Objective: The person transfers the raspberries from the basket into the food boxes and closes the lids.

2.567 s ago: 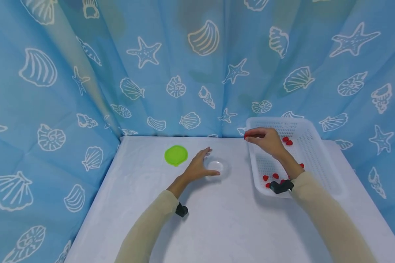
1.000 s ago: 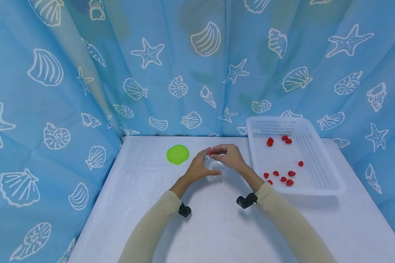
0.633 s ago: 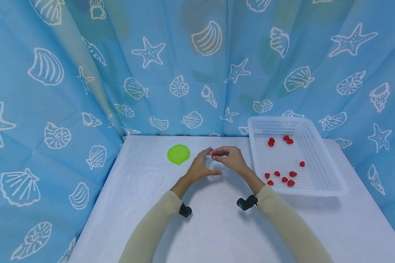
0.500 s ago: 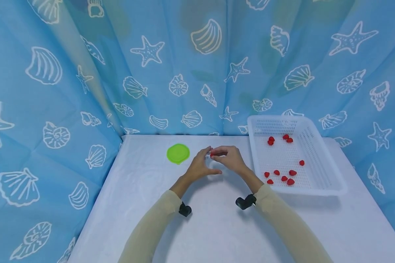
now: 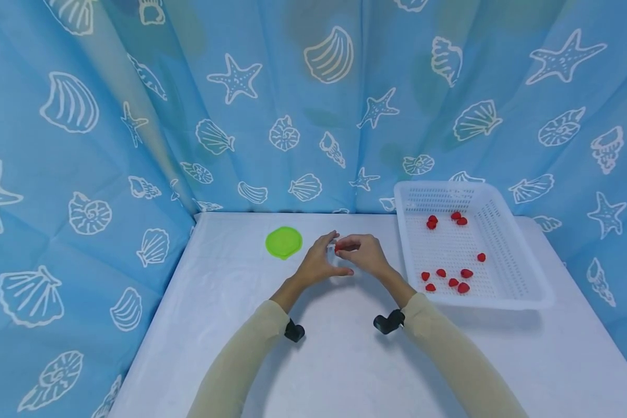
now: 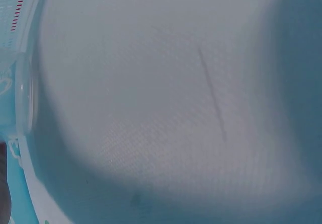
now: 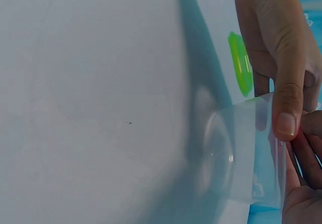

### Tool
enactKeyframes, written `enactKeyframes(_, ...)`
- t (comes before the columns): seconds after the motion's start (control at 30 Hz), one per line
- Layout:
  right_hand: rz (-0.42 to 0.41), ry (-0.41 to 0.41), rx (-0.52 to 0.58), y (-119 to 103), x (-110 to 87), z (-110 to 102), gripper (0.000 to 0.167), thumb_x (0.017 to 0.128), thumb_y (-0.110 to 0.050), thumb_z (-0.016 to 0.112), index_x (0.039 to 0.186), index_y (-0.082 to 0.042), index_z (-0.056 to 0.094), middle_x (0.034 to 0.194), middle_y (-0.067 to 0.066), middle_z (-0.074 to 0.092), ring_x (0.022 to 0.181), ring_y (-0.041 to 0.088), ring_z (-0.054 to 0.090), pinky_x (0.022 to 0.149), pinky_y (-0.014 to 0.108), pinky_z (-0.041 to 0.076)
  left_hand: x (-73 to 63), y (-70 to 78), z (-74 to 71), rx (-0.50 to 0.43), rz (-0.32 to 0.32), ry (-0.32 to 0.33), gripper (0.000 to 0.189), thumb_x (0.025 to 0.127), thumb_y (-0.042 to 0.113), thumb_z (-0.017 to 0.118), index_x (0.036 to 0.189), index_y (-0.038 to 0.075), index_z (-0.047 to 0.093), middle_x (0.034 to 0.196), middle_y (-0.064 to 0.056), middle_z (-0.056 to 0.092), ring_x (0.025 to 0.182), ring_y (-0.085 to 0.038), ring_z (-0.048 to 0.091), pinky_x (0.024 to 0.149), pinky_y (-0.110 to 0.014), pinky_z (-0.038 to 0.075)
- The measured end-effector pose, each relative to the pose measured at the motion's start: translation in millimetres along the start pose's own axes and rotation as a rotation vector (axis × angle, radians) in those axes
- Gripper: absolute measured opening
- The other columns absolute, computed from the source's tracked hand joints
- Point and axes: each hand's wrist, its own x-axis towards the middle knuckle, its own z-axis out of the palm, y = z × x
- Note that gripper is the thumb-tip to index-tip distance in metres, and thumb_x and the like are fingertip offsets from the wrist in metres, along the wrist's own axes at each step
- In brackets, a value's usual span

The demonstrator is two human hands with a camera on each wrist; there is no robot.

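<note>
A clear plastic cup (image 7: 241, 158) stands on the white table, and my left hand (image 5: 313, 264) grips it from the left, the thumb on the near side and the fingers on the far side. Its rim shows close to the left thumb in the right wrist view. My right hand (image 5: 364, 253) reaches in from the right above the cup and pinches a small red berry (image 5: 337, 247) at the cup's far rim, near my left fingertips. Most of that berry is hidden by the fingers. In the left wrist view the cup (image 6: 24, 95) shows only at the edge.
To the right stands a white slotted basket (image 5: 522, 249) with several red berries (image 5: 463, 287) scattered on its floor. A bright green lid (image 5: 284, 242) lies left of the cup. A blue curtain (image 5: 292, 104) with shell prints hangs along the table's back and left edges.
My right hand has moved left from over the basket to the cup, carrying the red berry. In the last half second it has hardly shifted. My left hand has stayed at the cup.
</note>
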Motion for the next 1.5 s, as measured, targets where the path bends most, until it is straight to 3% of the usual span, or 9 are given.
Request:
enactKeyframes(0.37,-0.015,-0.009,-0.009,1,-1.5,1,0.022,0.087,-0.017,0.075,0.109,-0.012,0.074,0.101,-0.001,0.072,0.097,0.017,0.066,0.084,0.031,0.055,-0.9,0.9,-0.6,0.016,-0.004,0.002,0.105,0.068,0.041,0.088,0.153,0.02,0.029,0.151,0.002,0.04,0.14,-0.019,0.035,0.104,-0.047,0.041)
enactKeyframes(1.0,-0.064,0.008,0.035,3,3.0,-2,0.018,0.088,-0.016,0.073,0.106,-0.01,0.075,0.1,0.002,0.072,0.096,0.019,0.066,0.082,0.034,0.055,0.8,-2.0,-1.1,0.01,0.007,-0.007,0.106,0.069,0.044,0.087,0.153,0.011,0.03,0.151,-0.003,0.04,0.14,-0.024,0.035,0.105,-0.052,0.039)
enactKeyframes(1.27,-0.088,0.052,0.033,-8,1.7,-15,0.018,0.089,-0.019,0.073,0.106,-0.011,0.074,0.102,-0.002,0.072,0.099,0.015,0.065,0.086,0.03,0.054,-1.5,2.7,-2.0,0.011,-0.035,-0.017,0.107,0.069,0.046,0.086,0.153,0.015,0.029,0.152,-0.003,0.038,0.14,-0.024,0.034,0.105,-0.051,0.039)
enactKeyframes(1.5,-0.082,0.093,0.027,-21,2.8,-46,0.021,0.091,-0.023,0.071,0.109,-0.013,0.074,0.108,0.0,0.071,0.105,0.017,0.065,0.088,0.032,0.053,1.1,0.9,-0.1,-0.007,-0.036,-0.013,0.107,0.067,0.045,0.088,0.152,0.014,0.031,0.148,-0.002,0.043,0.135,-0.024,0.039,0.105,-0.049,0.04)
